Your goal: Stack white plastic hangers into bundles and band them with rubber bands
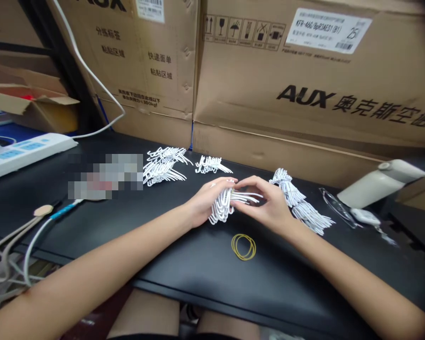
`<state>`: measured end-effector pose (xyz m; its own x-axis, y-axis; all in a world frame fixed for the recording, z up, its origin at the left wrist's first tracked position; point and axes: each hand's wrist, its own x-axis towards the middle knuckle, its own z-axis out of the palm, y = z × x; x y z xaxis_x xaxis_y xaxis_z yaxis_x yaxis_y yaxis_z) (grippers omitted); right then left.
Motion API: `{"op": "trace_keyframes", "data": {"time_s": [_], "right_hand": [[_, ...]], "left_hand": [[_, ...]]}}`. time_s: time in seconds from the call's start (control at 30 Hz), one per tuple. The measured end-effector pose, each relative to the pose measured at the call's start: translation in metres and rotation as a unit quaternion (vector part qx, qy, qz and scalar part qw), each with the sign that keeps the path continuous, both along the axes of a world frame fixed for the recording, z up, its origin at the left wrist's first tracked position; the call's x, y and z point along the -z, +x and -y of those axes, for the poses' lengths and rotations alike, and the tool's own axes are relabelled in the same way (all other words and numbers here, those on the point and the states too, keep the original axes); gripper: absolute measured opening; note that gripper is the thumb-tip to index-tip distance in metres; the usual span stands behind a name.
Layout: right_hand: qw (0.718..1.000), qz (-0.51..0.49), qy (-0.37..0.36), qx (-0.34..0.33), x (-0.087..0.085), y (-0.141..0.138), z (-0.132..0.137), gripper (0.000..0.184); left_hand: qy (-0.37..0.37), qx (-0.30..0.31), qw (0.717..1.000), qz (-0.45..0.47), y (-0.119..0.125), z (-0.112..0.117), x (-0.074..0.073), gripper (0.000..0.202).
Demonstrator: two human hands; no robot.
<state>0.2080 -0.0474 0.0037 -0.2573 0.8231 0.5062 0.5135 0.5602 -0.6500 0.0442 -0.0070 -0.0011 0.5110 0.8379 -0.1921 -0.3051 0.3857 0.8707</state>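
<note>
A bundle of white hooks (221,208), thin rods with bent ends, is held above the black table between both hands. My left hand (201,203) is closed around the bent ends from the left. From the right, the thumb and fingers of my right hand (269,203) curve around the bundle's middle, with the straight ends sticking out between them. A trace of yellow shows on the bundle near the fingertips; whether it is a band I cannot make out. Several yellow rubber bands (243,247) lie on the table just below the hands.
More white hooks lie in piles behind left (165,165), behind the hands (212,164) and at right (302,203). Glasses (336,208), a white case (365,217) and a pale bottle (378,184) lie right. Cartons (248,104) wall the back. A power strip (28,153) and cables sit left.
</note>
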Motion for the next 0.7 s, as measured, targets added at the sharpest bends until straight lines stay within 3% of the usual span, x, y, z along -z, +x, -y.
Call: {"op": "trace_keyframes", "data": {"time_s": [0.17, 0.3, 0.4, 0.57, 0.63, 0.7], "right_hand": [[0.999, -0.025, -0.037, -0.002, 0.002, -0.003, 0.0, 0.021], [0.977, -0.159, -0.144, 0.012, 0.005, -0.009, -0.001, 0.031], [0.922, -0.285, -0.263, -0.006, 0.007, -0.016, -0.001, 0.034], [0.805, -0.383, -0.446, -0.073, 0.006, -0.028, 0.014, 0.027], [0.77, -0.419, -0.475, -0.076, 0.006, -0.032, 0.021, 0.022], [0.761, -0.448, -0.466, -0.051, 0.007, -0.035, 0.024, 0.02]], "left_hand": [[0.015, 0.012, 1.0, -0.003, 0.0, 0.006, -0.001, 0.04], [0.025, -0.038, 0.999, 0.005, 0.002, 0.006, -0.002, 0.042], [0.032, -0.111, 0.993, 0.02, 0.001, 0.001, -0.001, 0.039], [0.058, -0.201, 0.978, 0.011, -0.001, -0.004, 0.0, 0.041], [0.072, -0.227, 0.971, -0.009, -0.001, -0.003, 0.0, 0.043], [0.082, -0.234, 0.968, -0.024, -0.001, -0.001, -0.001, 0.043]]}}
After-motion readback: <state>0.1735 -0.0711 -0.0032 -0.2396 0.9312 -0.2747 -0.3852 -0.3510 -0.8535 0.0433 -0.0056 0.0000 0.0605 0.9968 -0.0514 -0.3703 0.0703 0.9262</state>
